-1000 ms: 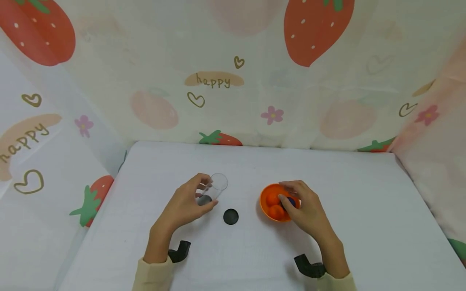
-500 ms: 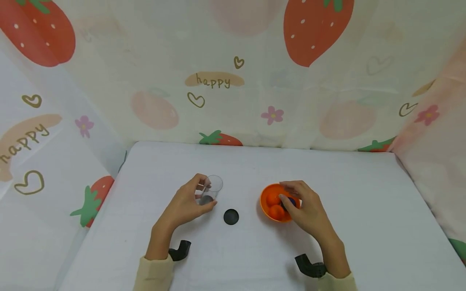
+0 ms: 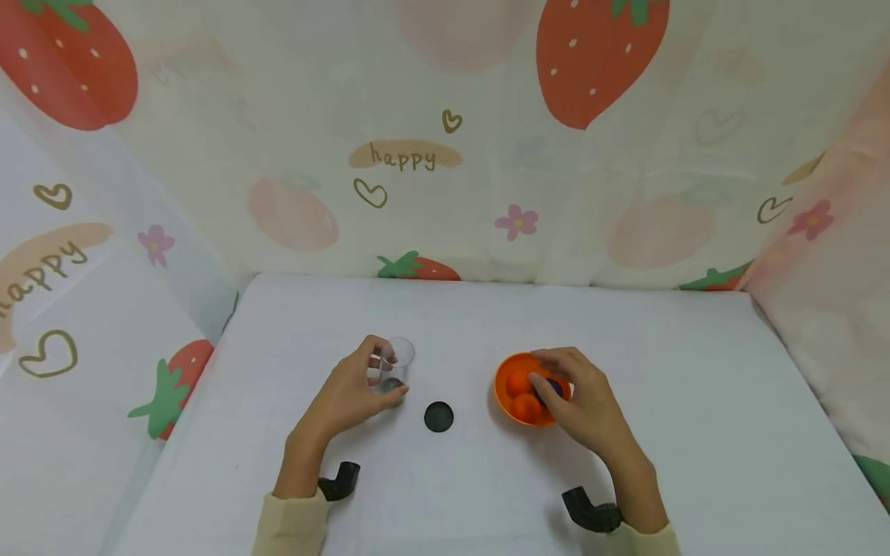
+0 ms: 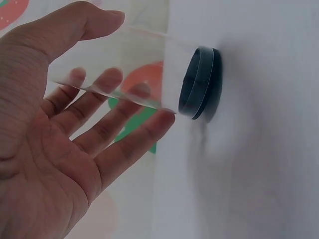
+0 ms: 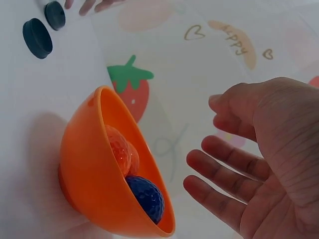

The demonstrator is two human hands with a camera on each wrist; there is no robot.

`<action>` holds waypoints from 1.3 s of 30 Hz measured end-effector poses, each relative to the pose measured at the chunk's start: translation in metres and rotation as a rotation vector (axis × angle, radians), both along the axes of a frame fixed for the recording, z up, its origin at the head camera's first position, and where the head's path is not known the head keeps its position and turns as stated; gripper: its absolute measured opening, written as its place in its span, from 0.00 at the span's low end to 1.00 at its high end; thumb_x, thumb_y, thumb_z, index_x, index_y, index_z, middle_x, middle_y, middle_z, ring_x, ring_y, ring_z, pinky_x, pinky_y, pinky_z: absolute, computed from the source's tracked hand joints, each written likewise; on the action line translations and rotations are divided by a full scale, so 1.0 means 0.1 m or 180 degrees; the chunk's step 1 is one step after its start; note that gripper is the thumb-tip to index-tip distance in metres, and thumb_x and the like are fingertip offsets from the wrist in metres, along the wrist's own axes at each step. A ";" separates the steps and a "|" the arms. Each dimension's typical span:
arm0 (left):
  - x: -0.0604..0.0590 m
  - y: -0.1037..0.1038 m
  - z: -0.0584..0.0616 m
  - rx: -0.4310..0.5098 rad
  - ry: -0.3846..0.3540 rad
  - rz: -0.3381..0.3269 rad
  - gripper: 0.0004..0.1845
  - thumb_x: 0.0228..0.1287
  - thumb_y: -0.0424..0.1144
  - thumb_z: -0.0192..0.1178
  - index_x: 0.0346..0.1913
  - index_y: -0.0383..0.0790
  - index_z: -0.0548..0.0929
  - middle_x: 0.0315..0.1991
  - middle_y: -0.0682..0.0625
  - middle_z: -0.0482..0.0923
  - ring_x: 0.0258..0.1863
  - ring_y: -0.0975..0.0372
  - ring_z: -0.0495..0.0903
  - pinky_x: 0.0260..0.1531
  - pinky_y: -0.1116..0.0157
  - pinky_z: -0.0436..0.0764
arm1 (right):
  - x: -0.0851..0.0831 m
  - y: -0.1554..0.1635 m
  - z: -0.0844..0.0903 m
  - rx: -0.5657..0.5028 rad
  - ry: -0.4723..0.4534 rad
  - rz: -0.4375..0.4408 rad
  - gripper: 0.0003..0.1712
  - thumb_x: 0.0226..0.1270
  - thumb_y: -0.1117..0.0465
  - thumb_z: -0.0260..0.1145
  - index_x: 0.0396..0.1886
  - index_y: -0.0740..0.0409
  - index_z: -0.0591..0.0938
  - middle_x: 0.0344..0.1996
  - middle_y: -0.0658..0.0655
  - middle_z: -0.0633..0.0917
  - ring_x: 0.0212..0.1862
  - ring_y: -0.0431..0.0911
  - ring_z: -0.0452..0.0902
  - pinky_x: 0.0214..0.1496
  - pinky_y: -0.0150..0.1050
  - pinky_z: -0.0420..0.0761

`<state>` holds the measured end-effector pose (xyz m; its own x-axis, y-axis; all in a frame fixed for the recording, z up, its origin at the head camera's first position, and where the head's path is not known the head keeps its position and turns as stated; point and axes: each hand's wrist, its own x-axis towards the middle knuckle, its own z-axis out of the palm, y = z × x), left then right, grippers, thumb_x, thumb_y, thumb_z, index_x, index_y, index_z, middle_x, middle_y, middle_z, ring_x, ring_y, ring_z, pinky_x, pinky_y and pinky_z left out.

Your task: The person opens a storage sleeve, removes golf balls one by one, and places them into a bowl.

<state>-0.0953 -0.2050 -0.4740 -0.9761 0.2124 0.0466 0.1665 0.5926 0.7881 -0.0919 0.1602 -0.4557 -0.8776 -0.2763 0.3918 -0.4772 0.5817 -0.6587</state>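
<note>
My left hand (image 3: 348, 398) holds a clear cylindrical tube (image 3: 399, 360) between thumb and fingers, its round rim facing up. The tube's dark base (image 4: 200, 83) is at the white tabletop in the left wrist view; the clear wall is hard to make out there. Right of the tube, a loose black cap (image 3: 439, 417) lies on the table. My right hand (image 3: 585, 400) hovers over the right side of an orange bowl (image 3: 502, 399), fingers loosely bent and holding nothing. Inside the bowl are two orange balls (image 3: 525, 407) and a dimpled dark blue ball (image 5: 146, 199), partly covered by the hand in the head view.
A white cloth covers the table (image 3: 660, 347). Behind it and along both sides hangs a strawberry-printed curtain (image 3: 431, 77). Black curved mounts (image 3: 339, 482) sit at both wrists, near the table surface.
The clear tube has tipped from a rightward lean to nearly upright, and my left hand has shifted slightly left with it. My right hand and the bowl stay about the same.
</note>
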 end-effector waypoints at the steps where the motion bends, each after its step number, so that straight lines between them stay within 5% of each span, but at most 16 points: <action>1: 0.00 -0.01 0.00 0.0018 -0.0005 0.0007 0.26 0.61 0.39 0.78 0.53 0.45 0.72 0.55 0.48 0.83 0.56 0.53 0.85 0.55 0.55 0.89 | 0.00 0.00 0.01 -0.0022 -0.0007 0.0007 0.19 0.68 0.69 0.74 0.58 0.63 0.85 0.52 0.61 0.87 0.49 0.53 0.88 0.56 0.54 0.89; 13: -0.01 -0.05 -0.02 -0.0025 -0.0326 0.0030 0.25 0.63 0.43 0.76 0.56 0.45 0.73 0.54 0.44 0.83 0.56 0.53 0.83 0.53 0.58 0.88 | 0.03 0.03 0.05 -0.0133 -0.0217 -0.0031 0.18 0.71 0.68 0.72 0.58 0.63 0.84 0.54 0.61 0.85 0.55 0.58 0.87 0.57 0.60 0.88; 29: 0.06 -0.13 -0.02 0.0110 -0.0286 -0.0079 0.27 0.62 0.44 0.78 0.57 0.44 0.74 0.52 0.44 0.81 0.55 0.53 0.81 0.50 0.62 0.89 | 0.08 0.01 0.05 -0.0131 -0.0092 0.0026 0.18 0.69 0.70 0.72 0.57 0.64 0.84 0.53 0.61 0.86 0.53 0.56 0.88 0.57 0.55 0.88; 39: 0.10 -0.10 -0.04 0.0147 -0.0476 -0.0005 0.29 0.60 0.46 0.80 0.57 0.44 0.74 0.56 0.43 0.81 0.57 0.52 0.81 0.52 0.61 0.89 | 0.14 0.06 0.05 -0.0004 -0.0218 -0.0079 0.18 0.70 0.69 0.72 0.58 0.62 0.84 0.54 0.60 0.85 0.55 0.55 0.88 0.58 0.57 0.88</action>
<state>-0.0857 -0.2153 -0.4775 -0.9726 0.2147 -0.0896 0.0460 0.5550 0.8305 -0.0784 0.1664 -0.4510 -0.9089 -0.2537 0.3309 -0.4165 0.5920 -0.6900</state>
